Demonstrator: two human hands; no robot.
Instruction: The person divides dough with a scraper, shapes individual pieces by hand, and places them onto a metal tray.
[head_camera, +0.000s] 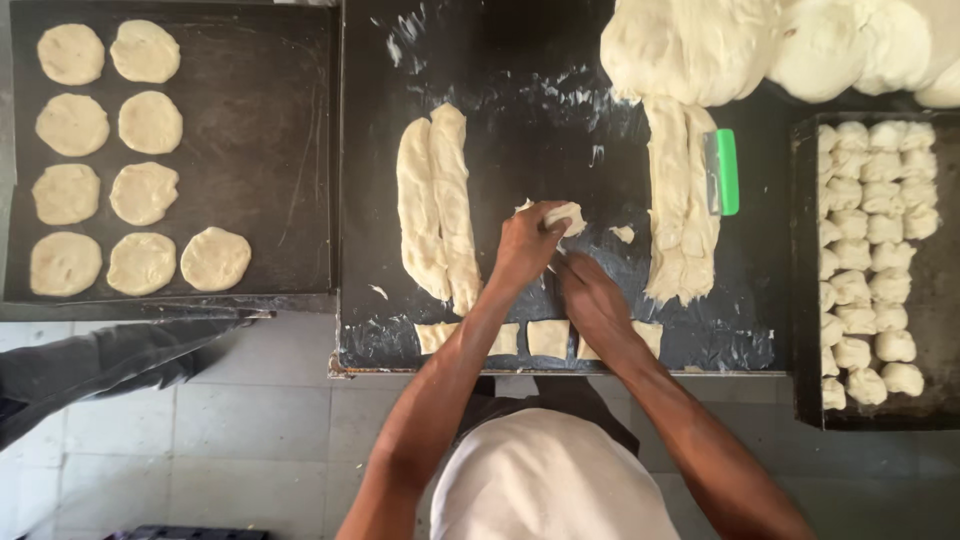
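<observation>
Just right of the two long dough strips (435, 205), the left hand (522, 248) pinches a small dough piece (562, 215), while the right hand (590, 300) rests beside it, its grip unclear.

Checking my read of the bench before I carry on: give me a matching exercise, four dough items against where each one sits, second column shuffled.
Things:
1. flat round discs
2. small dough balls
3. square cut pieces
4. dough piece

Places:
A. along the near edge of the work surface
B. at the fingertips of the left hand, with the right hand close below
C. on the left tray
D. packed in the right tray

Pairs: 1-C, 2-D, 3-A, 4-B
</observation>
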